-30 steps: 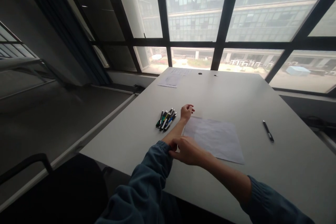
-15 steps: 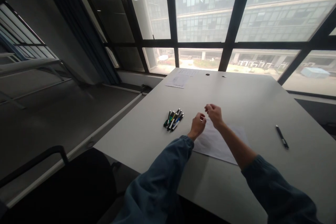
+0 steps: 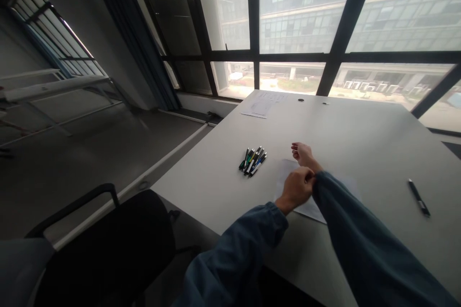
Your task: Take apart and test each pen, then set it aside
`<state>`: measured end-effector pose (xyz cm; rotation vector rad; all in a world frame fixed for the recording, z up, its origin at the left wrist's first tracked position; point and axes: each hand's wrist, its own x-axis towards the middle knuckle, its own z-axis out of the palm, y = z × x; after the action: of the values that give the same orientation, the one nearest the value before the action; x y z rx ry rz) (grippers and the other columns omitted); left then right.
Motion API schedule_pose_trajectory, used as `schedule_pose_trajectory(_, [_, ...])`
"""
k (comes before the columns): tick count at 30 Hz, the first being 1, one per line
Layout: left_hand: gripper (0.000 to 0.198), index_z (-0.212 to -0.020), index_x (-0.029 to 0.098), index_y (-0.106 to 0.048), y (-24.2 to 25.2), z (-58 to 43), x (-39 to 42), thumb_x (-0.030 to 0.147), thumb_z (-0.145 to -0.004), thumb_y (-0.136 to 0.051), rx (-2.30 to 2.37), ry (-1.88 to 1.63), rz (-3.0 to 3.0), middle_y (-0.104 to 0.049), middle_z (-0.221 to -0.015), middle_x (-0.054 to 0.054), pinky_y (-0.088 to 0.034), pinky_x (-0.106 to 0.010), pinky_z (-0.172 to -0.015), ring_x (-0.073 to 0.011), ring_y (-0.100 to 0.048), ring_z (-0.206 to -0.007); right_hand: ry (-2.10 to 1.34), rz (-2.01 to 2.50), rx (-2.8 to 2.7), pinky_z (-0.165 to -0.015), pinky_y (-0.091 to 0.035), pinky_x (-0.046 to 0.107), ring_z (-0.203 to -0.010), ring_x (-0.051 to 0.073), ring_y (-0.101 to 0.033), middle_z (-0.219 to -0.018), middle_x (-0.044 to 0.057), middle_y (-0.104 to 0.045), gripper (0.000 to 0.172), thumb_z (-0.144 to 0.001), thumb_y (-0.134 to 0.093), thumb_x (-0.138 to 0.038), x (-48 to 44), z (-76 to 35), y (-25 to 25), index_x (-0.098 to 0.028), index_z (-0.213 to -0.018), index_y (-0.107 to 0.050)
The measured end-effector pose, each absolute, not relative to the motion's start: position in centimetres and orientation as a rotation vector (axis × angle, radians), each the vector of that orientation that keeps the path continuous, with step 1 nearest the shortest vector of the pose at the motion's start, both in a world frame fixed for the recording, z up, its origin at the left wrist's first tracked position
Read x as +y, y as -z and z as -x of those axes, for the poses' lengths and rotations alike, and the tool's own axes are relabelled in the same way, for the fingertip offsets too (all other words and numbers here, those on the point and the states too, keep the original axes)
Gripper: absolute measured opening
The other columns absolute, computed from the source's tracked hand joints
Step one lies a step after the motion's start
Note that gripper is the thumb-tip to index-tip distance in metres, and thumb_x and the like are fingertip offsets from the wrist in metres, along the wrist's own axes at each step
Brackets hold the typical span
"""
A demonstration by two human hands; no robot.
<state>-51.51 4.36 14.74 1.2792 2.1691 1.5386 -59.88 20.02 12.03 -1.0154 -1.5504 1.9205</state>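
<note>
My left hand [image 3: 298, 187] is closed on the cuff of the blue right sleeve [image 3: 320, 181], at my right wrist. Just beyond it, my right hand [image 3: 303, 152] hovers over the table with loosely bent fingers, slightly apart, and no object shows in them. Under both hands lies a white sheet of paper [image 3: 286, 168], partly covered by my arms. To the left of the paper is a pile of several pens [image 3: 252, 162], with black, green, yellow, blue and white parts. A single black pen [image 3: 418, 198] rests alone on the right side.
The white table [image 3: 212, 187] reaches to the windows. Printed papers [image 3: 260, 107] lie at its far left, near a round dark hole [image 3: 301, 100] and a small object [image 3: 325, 103]. A black chair [image 3: 118, 244] stands at the left edge.
My left hand has moved from near my right fingertips to the right cuff. The right sleeve, earlier up the forearm, now reaches the wrist. The view has shifted left.
</note>
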Motion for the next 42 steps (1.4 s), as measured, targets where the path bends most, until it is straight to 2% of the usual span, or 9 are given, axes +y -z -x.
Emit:
schedule_pose_trajectory(5, [0.012,-0.091,0.018,-0.065,-14.0,57.2,3.3,0.029,-0.086,-0.061,2.135,-1.513,-1.259,-0.069,-0.082,-0.003,-0.045,-0.025,-0.067,-0.0148,-0.06,-0.069,-1.784,0.887,-1.798,-0.042,-0.036,0.02,-0.046,0.01,-0.048,-0.058,0.001,-0.06,0.01,-0.076,-0.063,-0.025,18.3,59.2,-11.5,-0.016,-0.072,-0.062])
schedule_pose_trajectory(7, [0.018,-0.098,0.019,-0.064,-13.9,60.1,1.3,0.032,-0.085,-0.064,2.349,-1.484,-1.132,-0.068,-0.08,-0.004,-0.044,-0.025,-0.064,-0.0155,-0.061,-0.067,-1.509,0.774,-2.026,-0.053,-0.041,0.023,-0.056,0.013,-0.055,-0.061,0.003,-0.063,0.011,-0.078,-0.062,-0.025,18.5,58.4,-11.7,-0.016,-0.075,-0.065])
schedule_pose_trajectory(10, [0.015,-0.089,0.018,-0.065,-13.8,64.8,-2.1,0.032,-0.084,-0.065,2.884,-1.256,-0.776,-0.068,-0.08,-0.008,-0.044,-0.028,-0.069,-0.0193,-0.062,-0.074,-0.943,0.673,-2.344,-0.063,-0.041,0.026,-0.068,0.017,-0.061,-0.073,0.006,-0.069,0.018,-0.087,-0.052,-0.026,19.0,56.9,-12.6,-0.017,-0.086,-0.068])
schedule_pose_trajectory(16, [0.024,-0.087,0.018,-0.071,-13.5,69.7,-4.9,0.041,-0.082,-0.065,3.032,-0.668,-0.459,-0.073,-0.094,-0.014,-0.044,-0.028,-0.073,-0.0242,-0.067,-0.092,-0.41,0.472,-2.544,-0.062,-0.034,0.027,-0.073,0.018,-0.061,-0.095,0.008,-0.072,0.023,-0.092,-0.045,-0.023,16.8,53.9,-14.7,-0.02,-0.097,-0.067])
schedule_pose_trajectory(23, [0.019,-0.077,0.017,-0.075,-14.5,69.7,-4.6,0.034,-0.074,-0.068,2.98,-0.65,-0.44,-0.074,-0.089,-0.018,-0.044,-0.03,-0.068,-0.028,-0.069,-0.087,-0.65,0.429,-2.36,-0.061,-0.037,0.027,-0.062,0.017,-0.057,-0.072,0.003,-0.067,0.02,-0.085,-0.048,-0.022,15.1,50.1,-16.1,-0.02,-0.086,-0.068])
schedule_pose_trajectory(27, [0.022,-0.08,0.016,-0.075,-17.1,67.5,-2.9,0.035,-0.078,-0.065,2.959,-1.221,-0.593,-0.075,-0.084,-0.014,-0.046,-0.031,-0.07,-0.0247,-0.068,-0.079,-0.923,0.45,-2.226,-0.06,-0.042,0.028,-0.06,0.016,-0.056,-0.066,0.003,-0.065,0.018,-0.081,-0.051,-0.024,16.3,47.8,-16.9,-0.018,-0.079,-0.068])
schedule_pose_trajectory(31, [0.031,-0.082,0.013,-0.075,-19.4,62.1,1.0,0.043,-0.077,-0.068,2.241,-1.809,-0.939,-0.073,-0.079,-0.009,-0.047,-0.028,-0.067,-0.0187,-0.064,-0.072,-1.347,0.49,-2.124,-0.051,-0.043,0.026,-0.055,0.015,-0.057,-0.066,0.004,-0.066,0.022,-0.081,-0.056,-0.034,17.7,44.9,-16.8,-0.015,-0.08,-0.067])
schedule_pose_trajectory(38, [0.029,-0.078,0.012,-0.073,-18.7,52.3,7.8,0.04,-0.073,-0.075,1.692,-1.918,-0.926,-0.068,-0.068,-0.005,-0.042,-0.023,-0.054,-0.0104,-0.054,-0.056,-1.981,0.515,-1.885,-0.053,-0.047,0.026,-0.063,0.017,-0.065,-0.079,0.009,-0.071,0.045,-0.083,-0.062,-0.055,19.6,37.8,-15.6,-0.014,-0.101,-0.066])
schedule_pose_trajectory(42, [0.031,-0.09,0.013,-0.074,-17.0,50.1,9.8,0.038,-0.072,-0.077,1.607,-1.882,-0.984,-0.073,-0.079,-0.008,-0.044,-0.024,-0.054,-0.0117,-0.058,-0.059,-1.904,0.523,-1.611,-0.051,-0.043,0.024,-0.057,0.012,-0.057,-0.068,0.004,-0.066,0.04,-0.075,-0.074,-0.05,21.4,35.3,-14.3,-0.013,-0.091,-0.069])
